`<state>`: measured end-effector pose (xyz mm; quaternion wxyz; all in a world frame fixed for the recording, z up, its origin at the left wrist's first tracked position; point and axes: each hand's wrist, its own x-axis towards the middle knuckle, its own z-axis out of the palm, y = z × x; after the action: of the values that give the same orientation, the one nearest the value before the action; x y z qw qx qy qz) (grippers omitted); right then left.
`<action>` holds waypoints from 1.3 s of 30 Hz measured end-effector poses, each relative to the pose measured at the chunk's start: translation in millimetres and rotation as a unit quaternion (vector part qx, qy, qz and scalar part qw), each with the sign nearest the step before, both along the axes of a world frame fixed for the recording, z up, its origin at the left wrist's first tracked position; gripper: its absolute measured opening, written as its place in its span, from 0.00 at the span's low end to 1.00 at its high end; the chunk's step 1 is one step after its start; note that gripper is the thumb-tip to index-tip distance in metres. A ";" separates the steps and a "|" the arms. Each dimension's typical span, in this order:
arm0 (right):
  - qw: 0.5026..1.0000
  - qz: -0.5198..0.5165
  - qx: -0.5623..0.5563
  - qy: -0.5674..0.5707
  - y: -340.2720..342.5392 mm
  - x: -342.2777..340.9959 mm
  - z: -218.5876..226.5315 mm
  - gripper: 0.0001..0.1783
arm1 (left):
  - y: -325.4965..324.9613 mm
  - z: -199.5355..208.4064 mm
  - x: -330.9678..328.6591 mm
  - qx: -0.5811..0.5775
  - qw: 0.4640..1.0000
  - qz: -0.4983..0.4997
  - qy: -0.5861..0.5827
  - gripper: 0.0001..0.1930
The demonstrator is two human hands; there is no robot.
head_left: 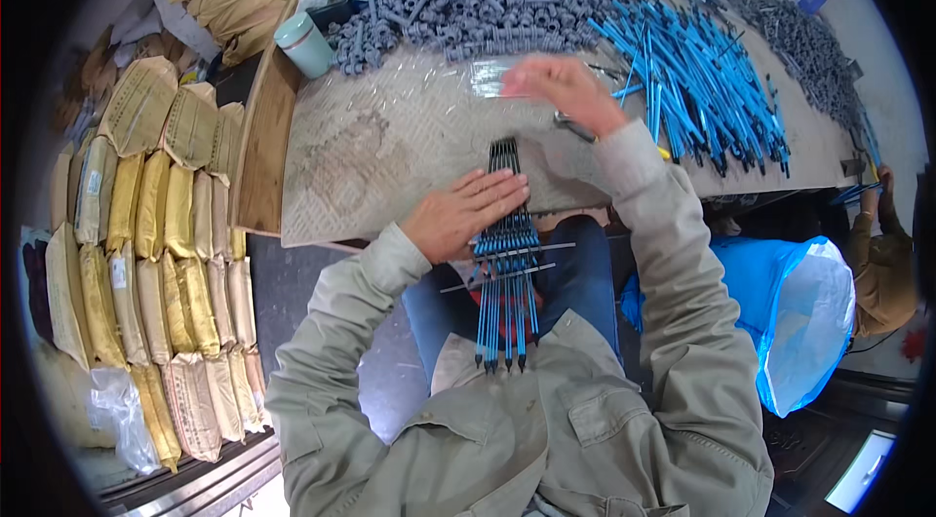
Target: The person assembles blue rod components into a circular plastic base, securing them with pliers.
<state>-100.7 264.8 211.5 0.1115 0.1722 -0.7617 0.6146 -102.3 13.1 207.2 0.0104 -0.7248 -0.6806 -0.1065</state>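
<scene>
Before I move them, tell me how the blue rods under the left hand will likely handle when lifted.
The blue rods look fairly stiff, since they run straight along their visible length. Being so slim, each is probably light. Lifted together, they might spread or slip apart, as gaps show between their lower ends.

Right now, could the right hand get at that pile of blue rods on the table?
Probably yes: the right hand is just left of the blue rods, with nothing tall visible between them. Whether it holds something is too blurred to tell.
</scene>
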 end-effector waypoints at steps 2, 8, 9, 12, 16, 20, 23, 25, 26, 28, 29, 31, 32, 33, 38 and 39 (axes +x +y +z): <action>0.942 -0.203 0.268 -0.003 27.4 -27.6 21.2 0.10 | -0.3 3.2 1.8 -0.018 0.999 0.007 -0.036 0.34; 0.826 -0.178 0.535 0.024 29.3 -66.3 3.0 0.05 | -3.6 -2.0 1.7 0.009 0.999 0.016 -0.043 0.35; 0.825 -0.209 0.525 0.026 33.5 -67.2 0.5 0.04 | -3.0 -2.0 1.7 0.011 0.999 0.011 -0.051 0.35; 0.825 -0.238 0.510 0.046 33.8 -64.4 3.7 0.03 | -3.0 -2.5 0.8 0.012 0.998 0.008 -0.056 0.35; 0.841 -0.256 0.469 0.086 11.4 -37.3 32.0 0.02 | -2.0 -1.3 -1.2 0.007 0.999 0.013 -0.041 0.36; 0.868 -0.289 0.396 0.076 -24.0 11.6 36.3 0.05 | -2.4 0.6 0.5 -0.005 0.999 0.019 -0.030 0.35; 0.876 -0.302 0.373 0.051 -27.2 30.2 34.1 0.07 | 1.6 2.7 1.1 -0.005 1.000 0.010 -0.015 0.35; 0.847 -0.311 0.421 0.093 -12.4 6.7 35.7 0.07 | -0.5 5.3 0.7 -0.006 0.999 0.019 -0.032 0.34; 0.829 -0.319 0.445 0.113 -2.6 -4.1 37.9 0.06 | 1.4 7.2 0.6 -0.004 0.999 0.019 -0.039 0.33; 0.813 -0.276 0.506 0.082 17.6 -36.1 17.2 0.05 | 3.7 6.8 3.2 -0.005 0.999 0.009 -0.040 0.33; 0.793 -0.220 0.565 0.055 19.7 -46.4 14.1 0.05 | 3.2 5.6 3.2 -0.002 0.999 0.009 -0.043 0.33; 0.797 -0.234 0.555 0.038 20.9 -51.6 11.0 0.05 | 3.0 6.1 2.0 -0.002 0.999 0.012 -0.047 0.32; 0.801 -0.243 0.547 0.017 17.8 -52.2 10.7 0.05 | 2.9 6.3 3.0 -0.005 0.999 0.013 -0.043 0.32; 0.804 -0.252 0.538 -0.004 15.3 -52.4 10.1 0.05 | 3.2 6.4 4.0 -0.007 0.999 0.014 -0.039 0.32; 0.808 -0.273 0.520 0.047 10.9 -40.6 18.3 0.05 | 3.0 6.8 1.1 -0.019 0.999 0.016 -0.021 0.32; 0.806 -0.288 0.514 0.052 8.3 -39.5 16.8 0.05 | 3.3 6.0 0.9 -0.020 0.999 0.015 -0.023 0.32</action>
<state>-140.1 273.1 228.3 0.2182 0.0089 -0.9739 0.0624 -101.4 16.4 213.1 -0.0184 -0.7119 -0.6935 -0.1088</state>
